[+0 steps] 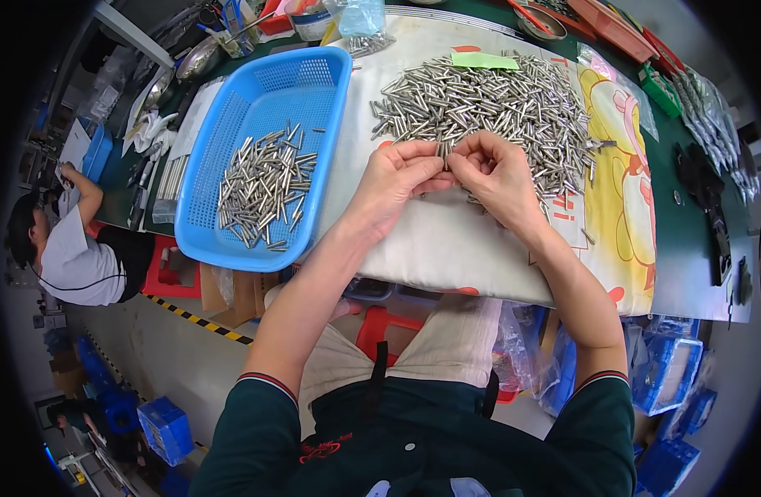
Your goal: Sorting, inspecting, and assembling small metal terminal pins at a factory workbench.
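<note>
Both my hands meet at the near edge of a big heap of small silver metal pins on a pale printed cloth. With fingertips closed, my left hand pinches a few short metal pins that stand roughly upright. From the other side, my right hand is closed on the same pins, thumb and forefinger together; its other fingers are curled and partly hidden. To the left, a blue plastic basket holds a smaller pile of similar pins. A light green paper slip rests atop the heap.
The cloth covers part of a green table. Bagged parts, bowls and red trays line the far side. Black tools lie at right. Another person sits at far left. Blue crates stand below.
</note>
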`<action>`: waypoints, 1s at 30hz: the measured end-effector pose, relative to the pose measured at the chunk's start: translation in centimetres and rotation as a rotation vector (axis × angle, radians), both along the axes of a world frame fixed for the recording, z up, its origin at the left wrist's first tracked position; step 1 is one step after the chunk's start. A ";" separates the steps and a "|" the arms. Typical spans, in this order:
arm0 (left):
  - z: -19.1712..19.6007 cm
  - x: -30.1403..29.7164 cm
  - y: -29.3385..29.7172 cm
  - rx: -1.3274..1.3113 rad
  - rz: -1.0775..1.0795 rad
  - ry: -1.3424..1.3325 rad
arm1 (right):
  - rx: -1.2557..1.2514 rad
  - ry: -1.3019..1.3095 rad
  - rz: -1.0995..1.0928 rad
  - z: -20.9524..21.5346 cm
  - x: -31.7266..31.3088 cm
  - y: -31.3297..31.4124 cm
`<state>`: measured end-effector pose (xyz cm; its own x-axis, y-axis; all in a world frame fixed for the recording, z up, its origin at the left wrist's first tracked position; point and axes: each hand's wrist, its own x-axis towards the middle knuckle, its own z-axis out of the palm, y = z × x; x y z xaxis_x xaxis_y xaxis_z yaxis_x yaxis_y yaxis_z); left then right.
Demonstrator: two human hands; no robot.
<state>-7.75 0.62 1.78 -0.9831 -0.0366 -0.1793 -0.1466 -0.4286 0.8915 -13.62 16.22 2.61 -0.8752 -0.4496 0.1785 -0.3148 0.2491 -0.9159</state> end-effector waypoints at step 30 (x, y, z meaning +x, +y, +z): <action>-0.8 -0.4 -1.5 0.472 -0.356 -0.056 | 0.019 -0.024 0.026 0.2 -0.1 0.4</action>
